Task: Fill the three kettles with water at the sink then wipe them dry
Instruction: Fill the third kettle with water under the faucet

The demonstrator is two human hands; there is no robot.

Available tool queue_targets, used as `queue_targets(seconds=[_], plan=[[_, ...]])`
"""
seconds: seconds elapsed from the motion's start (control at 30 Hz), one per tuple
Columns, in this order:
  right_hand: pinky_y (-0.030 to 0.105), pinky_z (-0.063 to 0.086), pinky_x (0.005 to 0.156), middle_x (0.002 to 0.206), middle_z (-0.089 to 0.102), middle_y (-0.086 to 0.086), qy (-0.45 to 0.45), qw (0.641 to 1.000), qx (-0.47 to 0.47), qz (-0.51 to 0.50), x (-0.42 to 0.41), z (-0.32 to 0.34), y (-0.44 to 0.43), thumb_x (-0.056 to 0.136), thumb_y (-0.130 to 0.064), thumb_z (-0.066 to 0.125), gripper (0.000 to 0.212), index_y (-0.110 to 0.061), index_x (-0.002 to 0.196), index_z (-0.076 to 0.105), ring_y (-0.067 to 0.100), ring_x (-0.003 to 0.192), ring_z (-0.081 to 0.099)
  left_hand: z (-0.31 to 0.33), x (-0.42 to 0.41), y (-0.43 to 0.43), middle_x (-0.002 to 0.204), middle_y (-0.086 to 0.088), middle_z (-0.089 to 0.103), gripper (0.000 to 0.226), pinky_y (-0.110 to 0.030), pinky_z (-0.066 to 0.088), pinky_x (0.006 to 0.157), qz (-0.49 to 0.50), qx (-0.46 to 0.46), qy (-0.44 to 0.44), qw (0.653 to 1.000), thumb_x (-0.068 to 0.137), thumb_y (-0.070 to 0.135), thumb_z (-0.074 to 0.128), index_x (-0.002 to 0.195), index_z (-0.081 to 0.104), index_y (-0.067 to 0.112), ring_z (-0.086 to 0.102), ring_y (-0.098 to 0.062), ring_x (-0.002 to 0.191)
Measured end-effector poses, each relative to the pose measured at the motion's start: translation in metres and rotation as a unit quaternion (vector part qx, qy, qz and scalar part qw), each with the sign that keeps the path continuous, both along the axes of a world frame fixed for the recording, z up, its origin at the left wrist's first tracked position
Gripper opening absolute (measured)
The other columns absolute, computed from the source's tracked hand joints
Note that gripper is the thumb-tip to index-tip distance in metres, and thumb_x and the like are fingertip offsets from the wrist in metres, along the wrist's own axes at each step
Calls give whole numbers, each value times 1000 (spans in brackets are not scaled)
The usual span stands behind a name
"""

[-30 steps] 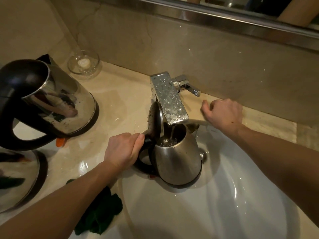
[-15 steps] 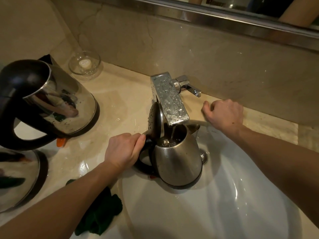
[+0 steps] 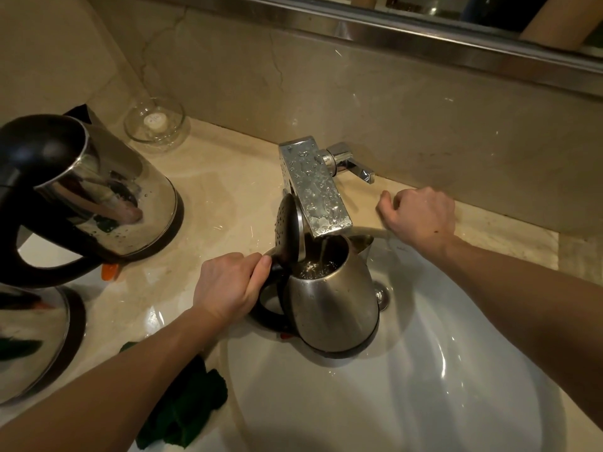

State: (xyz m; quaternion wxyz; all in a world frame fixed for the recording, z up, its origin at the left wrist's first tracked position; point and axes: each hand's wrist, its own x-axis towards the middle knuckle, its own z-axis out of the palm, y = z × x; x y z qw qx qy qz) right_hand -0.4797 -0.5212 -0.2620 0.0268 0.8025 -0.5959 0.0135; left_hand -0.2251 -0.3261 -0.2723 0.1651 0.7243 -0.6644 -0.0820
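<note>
A small steel kettle [image 3: 332,305] stands in the white sink [image 3: 424,402] under the square chrome faucet [image 3: 313,187], its lid flipped up. Water runs from the spout into its mouth. My left hand [image 3: 228,285] grips the kettle's black handle. Loosely curled and holding nothing, my right hand [image 3: 421,216] rests on the counter just right of the faucet, below its lever [image 3: 354,164]. A larger steel kettle with a black handle [image 3: 98,197] stands on the counter at the left. A third kettle [image 3: 32,340] shows partly at the lower left edge.
A dark green cloth [image 3: 186,406] lies on the counter at the sink's front left. A glass dish [image 3: 155,123] sits in the back left corner. The stone backsplash and a mirror frame [image 3: 424,37] run along the back.
Water keeps running into the small kettle. Both hands stay where they were.
</note>
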Motion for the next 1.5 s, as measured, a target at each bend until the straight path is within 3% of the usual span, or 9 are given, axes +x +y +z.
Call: queue_targets(seconds=[0.13, 0.23, 0.47, 0.73, 0.87, 1.03, 1.5], plan=[[30, 40, 58, 53, 44, 7, 6, 1000, 3, -2, 0, 1, 1, 96, -47, 30, 59, -12, 68, 68, 32, 61, 55, 1, -1, 0, 51, 5, 46, 56, -32, 42, 52, 3, -2, -3, 1000, 97, 46, 16, 66, 55, 21, 43, -14, 48], [30, 43, 60, 54, 48, 7, 3, 1000, 1, -2, 1, 1, 1, 96, -48, 30, 59, -13, 68, 68, 32, 61, 57, 1, 0, 0, 51, 4, 47, 56, -33, 44, 53, 4, 4, -2, 1000, 96, 47, 15, 66, 55, 22, 43, -14, 48], [29, 35, 57, 52, 45, 6, 8, 1000, -4, 0, 0, 1, 1, 96, -47, 30, 60, -11, 69, 70, 29, 56, 50, 1, 0, -1, 52, 3, 48, 57, -37, 46, 55, 7, 8, 2, 1000, 96, 48, 14, 68, 56, 21, 45, -16, 50], [30, 35, 59, 61, 49, 11, 7, 1000, -8, -3, 1, 1, 1, 95, -47, 32, 58, -11, 73, 72, 32, 60, 48, 3, -1, -1, 52, 3, 48, 52, -36, 44, 55, 6, 12, 8, 1000, 95, 49, 13, 66, 49, 26, 44, -16, 50], [30, 34, 58, 63, 53, 14, 10, 1000, -10, -4, 1, 1, 1, 95, -47, 31, 59, -11, 74, 73, 31, 60, 47, 4, -1, 0, 52, 3, 48, 57, -36, 44, 55, 7, 13, 1, 1000, 95, 48, 13, 67, 55, 22, 45, -17, 50], [30, 33, 58, 55, 42, 7, 14, 1000, 4, -4, 1, 3, 1, 96, -47, 30, 59, -11, 72, 71, 30, 59, 47, 2, 0, -1, 52, 3, 48, 57, -35, 45, 55, 8, 17, 2, 1000, 95, 49, 13, 67, 54, 22, 44, -15, 49], [30, 37, 60, 63, 49, 11, 11, 1000, 3, -9, 1, 3, 1, 96, -48, 31, 59, -12, 77, 74, 31, 61, 48, 1, 0, -1, 52, 3, 49, 57, -37, 46, 55, 6, 15, 1, 1000, 95, 49, 14, 67, 55, 21, 45, -17, 50]])
